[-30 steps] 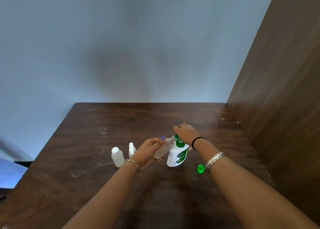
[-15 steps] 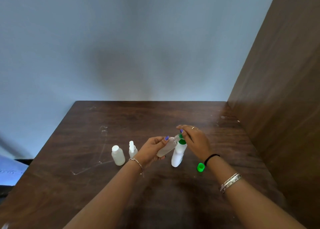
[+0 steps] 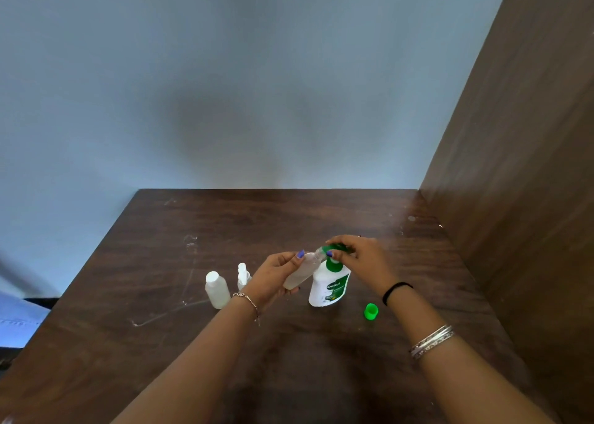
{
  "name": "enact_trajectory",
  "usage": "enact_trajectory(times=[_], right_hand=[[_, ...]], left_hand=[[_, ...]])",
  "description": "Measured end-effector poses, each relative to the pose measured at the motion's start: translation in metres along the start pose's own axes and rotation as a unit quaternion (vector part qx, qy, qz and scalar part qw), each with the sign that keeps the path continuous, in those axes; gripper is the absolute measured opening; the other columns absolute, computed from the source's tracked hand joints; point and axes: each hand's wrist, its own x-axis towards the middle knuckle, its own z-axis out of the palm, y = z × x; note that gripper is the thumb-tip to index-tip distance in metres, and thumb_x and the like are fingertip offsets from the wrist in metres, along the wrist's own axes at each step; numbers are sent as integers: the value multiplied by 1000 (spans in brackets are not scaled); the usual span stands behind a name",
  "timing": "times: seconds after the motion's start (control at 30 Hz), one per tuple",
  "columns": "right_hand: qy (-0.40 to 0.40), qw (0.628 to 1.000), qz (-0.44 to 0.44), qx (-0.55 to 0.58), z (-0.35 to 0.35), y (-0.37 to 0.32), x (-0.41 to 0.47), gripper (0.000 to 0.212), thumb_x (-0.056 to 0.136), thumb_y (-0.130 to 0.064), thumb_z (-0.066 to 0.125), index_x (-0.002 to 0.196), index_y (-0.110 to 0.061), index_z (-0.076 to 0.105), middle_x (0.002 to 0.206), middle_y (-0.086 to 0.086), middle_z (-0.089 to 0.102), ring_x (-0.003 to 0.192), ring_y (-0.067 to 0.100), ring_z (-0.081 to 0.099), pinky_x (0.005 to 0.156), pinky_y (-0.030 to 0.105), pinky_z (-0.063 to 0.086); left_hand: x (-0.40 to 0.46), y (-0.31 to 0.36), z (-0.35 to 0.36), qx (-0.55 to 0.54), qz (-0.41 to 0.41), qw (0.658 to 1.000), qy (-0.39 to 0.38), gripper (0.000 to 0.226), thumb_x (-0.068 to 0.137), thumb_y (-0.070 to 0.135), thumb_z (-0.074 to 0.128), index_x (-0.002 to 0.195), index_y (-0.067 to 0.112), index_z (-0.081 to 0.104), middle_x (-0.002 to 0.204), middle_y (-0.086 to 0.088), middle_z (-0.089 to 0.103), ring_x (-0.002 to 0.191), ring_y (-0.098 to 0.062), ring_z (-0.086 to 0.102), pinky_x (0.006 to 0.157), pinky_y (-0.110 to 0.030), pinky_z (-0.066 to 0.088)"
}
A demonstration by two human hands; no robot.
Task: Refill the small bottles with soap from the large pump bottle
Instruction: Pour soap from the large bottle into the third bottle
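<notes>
Head view: left hand [image 3: 273, 274] grasps a tilted small clear bottle [image 3: 300, 271], its mouth at the green pump head of the large pump bottle [image 3: 329, 287], upright on the desk [image 3: 160, 263]. Right hand [image 3: 360, 256] presses the pump head, fingers curled over it. A green cap [image 3: 370, 311] lies just right; two small bottles [image 3: 217, 290] stand left.

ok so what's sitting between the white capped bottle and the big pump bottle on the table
In the head view, a small spray bottle and the left hand holding a small clear bottle lie between the capped bottle and the pump bottle.
</notes>
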Motion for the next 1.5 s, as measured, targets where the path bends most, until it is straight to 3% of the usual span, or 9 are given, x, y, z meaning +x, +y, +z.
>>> enact_trajectory(times=[0.23, 0.43, 0.53, 0.63, 0.73, 1.07, 1.2, 1.33, 1.5], right_hand=[[110, 993, -7, -35, 22, -5, -11, 26, 86, -30, 65, 109, -17, 69, 102, 4, 72, 90, 20, 65, 77, 30, 52], [97, 994, -42, -31, 20, -1, -16, 31, 91, -25, 57, 118, -14, 66, 125, 4, 63, 113, 21, 61, 95, 31, 48], [137, 990, -2, -23, 11, -15, 1, 31, 95, -23, 46, 117, -14, 65, 115, 8, 68, 105, 25, 63, 84, 25, 45], [75, 991, 98, -55, 6, -31, 26, 28, 96, -19, 42, 110, -13, 66, 107, 10, 67, 101, 29, 60, 84, 32, 46], [-25, 981, 186, -41, 11, -36, 40, 30, 92, -22, 40, 77, -11, 63, 85, 12, 64, 84, 28, 60, 81, 36, 48], [-221, 913, 329, 93, -4, -56, 38, 39, 97, -36, 27, 73, -12, 45, 72, 7, 46, 64, 19, 42, 83, 36, 40], [-206, 937, 283, 28, 2, -56, 39, 30, 97, -23, 28, 81, -7, 47, 80, 10, 48, 82, 25, 45, 93, 42, 42], [-156, 951, 267, -9, 12, -45, 44, 29, 94, -18, 33, 68, -12, 45, 92, 12, 49, 88, 25, 46, 80, 35, 37], [-82, 950, 299, -33, 23, -34, 43, 31, 90, -27, 37, 97, -6, 59, 101, 16, 59, 85, 28, 51, 74, 31, 39]], left_hand=[[6, 1, -10, 42, -4, 999, 20, 23, 92, 33, 47, 100, 18, 64, 94, -7, 58, 78, -17, 53, 63, -28, 47], [6, 1, -10, 36, 3, 999, 15, 25, 92, 31, 47, 105, 16, 62, 93, -6, 57, 76, -14, 51, 63, -28, 47], [7, 0, -10, 35, 5, 999, 13, 25, 92, 32, 47, 104, 18, 64, 90, -5, 57, 72, -12, 51, 64, -28, 47], [8, 1, -10, 44, 3, 999, 10, 27, 92, 32, 47, 106, 17, 63, 93, -6, 57, 74, -13, 51, 65, -28, 48], [6, 2, -9, 48, 6, 999, 4, 25, 93, 30, 45, 106, 17, 62, 95, -7, 56, 76, -14, 52, 63, -26, 48], [5, 3, -15, 45, 2, 999, 0, 25, 91, 31, 48, 106, 16, 63, 94, -6, 59, 73, -11, 52, 58, -22, 47], [5, 6, -12, 38, 7, 999, -5, 19, 94, 23, 45, 99, 19, 63, 87, -2, 59, 71, -11, 49, 56, -20, 46], [6, 6, -11, 31, -3, 999, -10, 19, 94, 25, 46, 99, 19, 64, 90, -3, 58, 75, -12, 50, 62, -24, 45], [9, 1, -11, 48, -14, 999, 2, 20, 93, 26, 46, 98, 16, 62, 93, -8, 56, 75, -16, 49, 63, -27, 44]])
